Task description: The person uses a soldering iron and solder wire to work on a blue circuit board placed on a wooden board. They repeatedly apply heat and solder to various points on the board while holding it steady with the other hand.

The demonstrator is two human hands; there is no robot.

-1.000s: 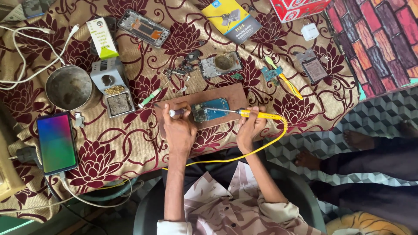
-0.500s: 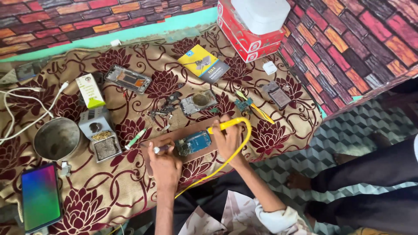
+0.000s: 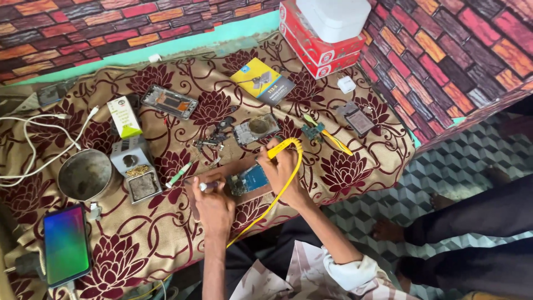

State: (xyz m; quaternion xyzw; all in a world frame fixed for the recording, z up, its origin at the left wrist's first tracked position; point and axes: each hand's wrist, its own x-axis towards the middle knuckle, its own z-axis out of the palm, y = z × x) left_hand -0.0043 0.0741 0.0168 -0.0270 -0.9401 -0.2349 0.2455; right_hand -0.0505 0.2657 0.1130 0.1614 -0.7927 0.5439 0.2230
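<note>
Where brick walls (image 3: 455, 50) meet, floral cloth (image 3: 361, 166).

A soft, matt cloth (image 3: 344, 172) with a woven flower pattern is covering the table. The soldering iron (image 3: 280, 147) is showing a smooth, glossy yellow plastic handle and cord. The round bowl (image 3: 86, 175) is looking like dull, scuffed metal. The smartphone (image 3: 66, 244) is gleaming with a glossy glass screen. The red boxes (image 3: 319, 53) are looking like printed cardboard.

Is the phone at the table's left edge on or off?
On. The phone lies face up on the patterned cloth, its screen lit in a bright gradient from orange-pink through green to blue.
</note>
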